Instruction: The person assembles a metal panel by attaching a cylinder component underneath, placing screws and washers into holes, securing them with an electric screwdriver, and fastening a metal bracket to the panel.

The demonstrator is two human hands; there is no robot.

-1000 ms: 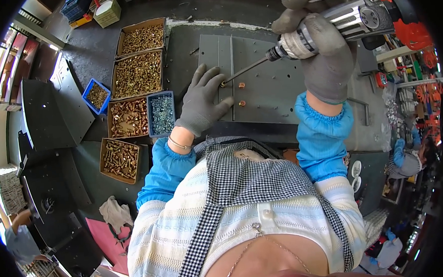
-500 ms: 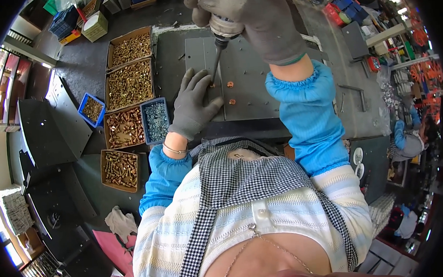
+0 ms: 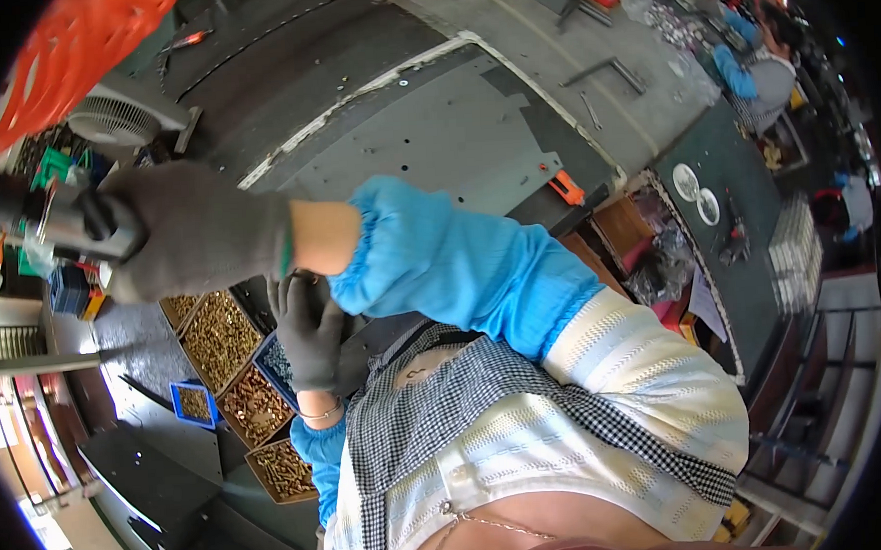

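Note:
My right hand (image 3: 194, 230), in a grey glove, is closed around a power screwdriver (image 3: 84, 219). It is raised at the far left, and the tool's bit cannot be made out. My left hand (image 3: 313, 343), gloved too, rests lower down beside the boxes of fasteners, thumb apart from the fingers. My right forearm hides part of its fingertips. Beyond the blue sleeve lies a flat grey metal panel (image 3: 404, 142) with small holes and studs. An orange-handled tool (image 3: 565, 187) lies at its right corner.
Cardboard boxes of brass-coloured screws (image 3: 220, 336), copper-coloured fasteners (image 3: 256, 404) and bolts (image 3: 283, 470) stand at the left, near a small blue tray (image 3: 194, 403). A fan (image 3: 114, 121) is at the upper left. Another person (image 3: 764, 74) works at the upper right.
The view has turned. My right hand has swung the power screwdriver away from the panel, out to the left and across my left hand. The left hand remains low by the boxes.

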